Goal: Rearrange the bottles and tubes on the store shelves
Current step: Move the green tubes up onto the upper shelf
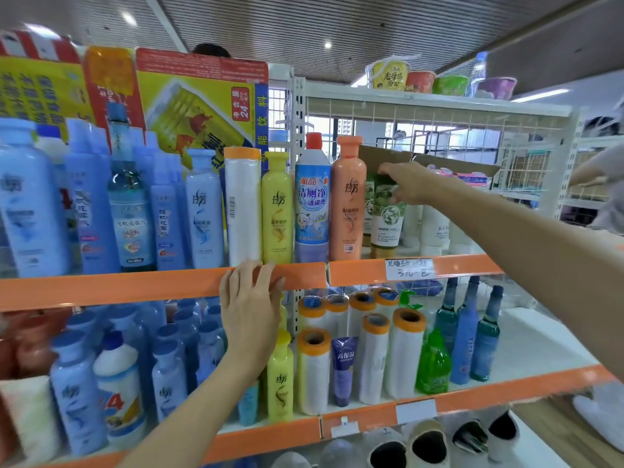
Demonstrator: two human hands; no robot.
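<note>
A green-and-white tube [385, 214] is gripped at its top by the right hand [410, 184] on the upper shelf [364, 270], standing upright just beside an orange bottle [348, 201]. A blue-labelled cleaner bottle [312, 201] and a yellow bottle [277, 211] are lined up to its left.

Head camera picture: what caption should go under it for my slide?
Right hand grips a green tube on the upper shelf while the left hand rests on its orange edge.
</note>
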